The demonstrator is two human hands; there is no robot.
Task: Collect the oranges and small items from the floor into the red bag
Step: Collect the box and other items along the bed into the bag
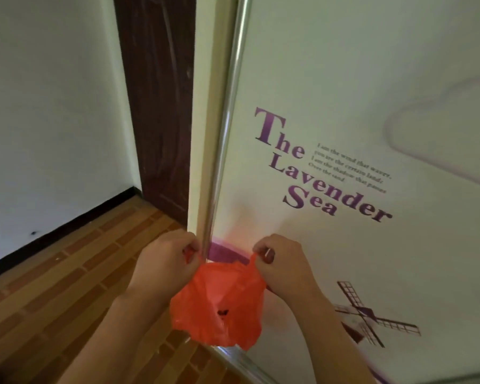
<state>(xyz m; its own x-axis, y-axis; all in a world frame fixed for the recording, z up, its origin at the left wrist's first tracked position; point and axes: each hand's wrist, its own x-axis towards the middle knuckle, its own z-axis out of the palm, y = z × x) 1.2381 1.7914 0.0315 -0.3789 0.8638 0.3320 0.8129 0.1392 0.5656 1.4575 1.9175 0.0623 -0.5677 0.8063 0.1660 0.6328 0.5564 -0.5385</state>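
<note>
A red plastic bag [219, 303] hangs in front of me, bulging below, with a small dark hole or spot near its middle. My left hand [166, 261] pinches the bag's left handle. My right hand [281, 261] pinches the right handle. Both hands are held at the same height, a little apart, so the bag's top is stretched between them. What is inside the bag is hidden. No oranges or small items show on the floor.
A white wardrobe door [344, 92] with purple "The Lavender Sea" lettering and a windmill picture stands close at the right, edged by a metal strip [225, 128]. A dark brown door [161, 101] is behind. Wood-pattern floor [67, 286] and a white wall [47, 106] lie left.
</note>
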